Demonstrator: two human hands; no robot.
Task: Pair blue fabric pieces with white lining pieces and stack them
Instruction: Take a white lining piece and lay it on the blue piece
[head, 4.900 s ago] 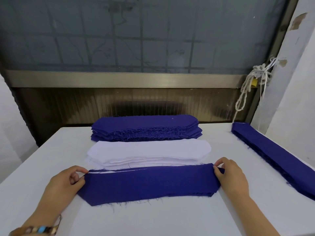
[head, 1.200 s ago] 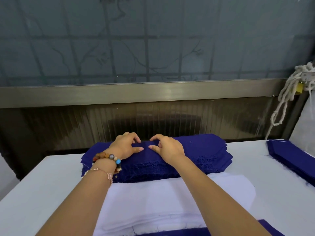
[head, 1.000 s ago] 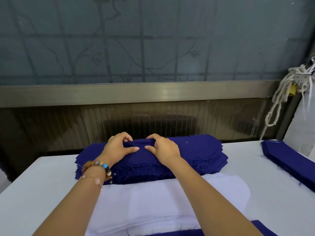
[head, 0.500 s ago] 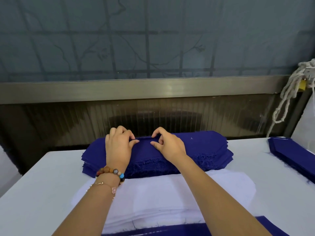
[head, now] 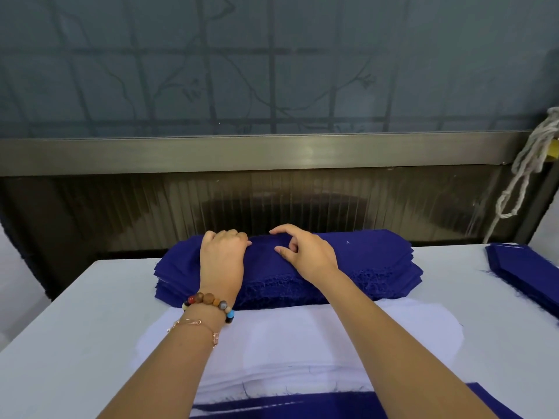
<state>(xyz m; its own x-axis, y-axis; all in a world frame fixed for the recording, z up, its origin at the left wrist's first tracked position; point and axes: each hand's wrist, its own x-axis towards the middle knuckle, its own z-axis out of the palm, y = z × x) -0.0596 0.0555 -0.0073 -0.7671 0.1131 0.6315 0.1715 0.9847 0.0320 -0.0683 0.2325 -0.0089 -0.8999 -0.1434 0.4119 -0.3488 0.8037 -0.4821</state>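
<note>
As left hand (head: 222,261) grips blue stack (head: 372,261), right hand (head: 308,255) pinches it

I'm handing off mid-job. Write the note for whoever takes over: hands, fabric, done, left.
Left hand: fingers curled over the far edge of the blue stack.
Right hand: thumb and forefinger bent on top of that stack; grip unclear.
White lining stack: directly in front of the blue stack.
Done: one blue piece lies at the near edge; another blue pile sits at the right.
Left: lift a blue piece, match it with a lining, stack; many remain.
</note>
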